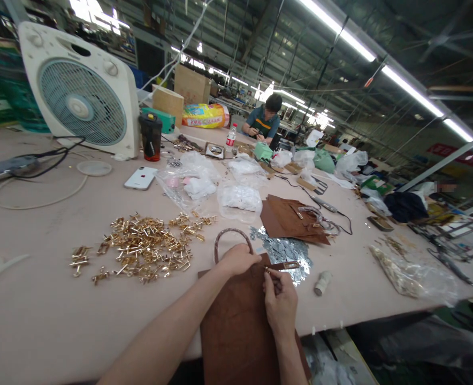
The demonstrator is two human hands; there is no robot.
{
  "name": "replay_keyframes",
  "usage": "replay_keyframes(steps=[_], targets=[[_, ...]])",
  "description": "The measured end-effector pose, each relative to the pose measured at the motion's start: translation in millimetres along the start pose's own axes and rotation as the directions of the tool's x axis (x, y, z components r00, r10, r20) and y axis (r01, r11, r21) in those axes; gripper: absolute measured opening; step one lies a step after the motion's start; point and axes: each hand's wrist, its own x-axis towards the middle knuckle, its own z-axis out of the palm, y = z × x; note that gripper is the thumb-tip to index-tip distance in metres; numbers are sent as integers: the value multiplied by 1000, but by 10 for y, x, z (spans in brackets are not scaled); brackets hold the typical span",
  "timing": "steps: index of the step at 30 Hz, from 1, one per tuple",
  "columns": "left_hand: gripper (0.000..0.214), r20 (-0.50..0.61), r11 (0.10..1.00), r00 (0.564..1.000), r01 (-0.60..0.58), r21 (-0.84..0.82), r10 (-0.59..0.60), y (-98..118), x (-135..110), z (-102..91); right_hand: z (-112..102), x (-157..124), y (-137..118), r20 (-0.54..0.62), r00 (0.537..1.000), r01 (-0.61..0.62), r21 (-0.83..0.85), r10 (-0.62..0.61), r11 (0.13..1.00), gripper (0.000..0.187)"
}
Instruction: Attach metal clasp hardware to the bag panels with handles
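A brown leather bag panel lies over the table's near edge, with a wrapped loop handle rising from its top. My left hand is closed on the panel's upper edge, beside the handle's base; its fingertips are partly hidden. Close by on the right, my right hand pinches a small gold-coloured metal fitting against the panel. A narrow brown strap with a metal-framed end sticks out to the right above that hand. Left of the panel spreads a heap of gold-coloured metal fittings.
Flat silver metal plates lie behind my right hand, near stacked brown leather panels. A short pale cylinder stands at right. Farther back are plastic bags, a phone, a tumbler, a fan and a seated person.
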Motion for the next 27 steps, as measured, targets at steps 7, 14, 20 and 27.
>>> replay_keyframes(steps=[7,14,20,27], targets=[[33,-7,1000,1000,18,-6,-18,-7,-8,24,26,7,44,9,1000,-6,-22,6,1000,39],[33,-36,1000,999,11,26,-10,-25,-7,55,56,22,101,25,1000,-2,-40,3,999,38],[30,-66,997,998,18,81,-13,29,-53,41,91,73,-1,62,991,126,-155,-118,980,32],[30,-97,991,995,27,130,-15,53,-109,47,133,99,-107,64,989,143,-274,-130,951,29]])
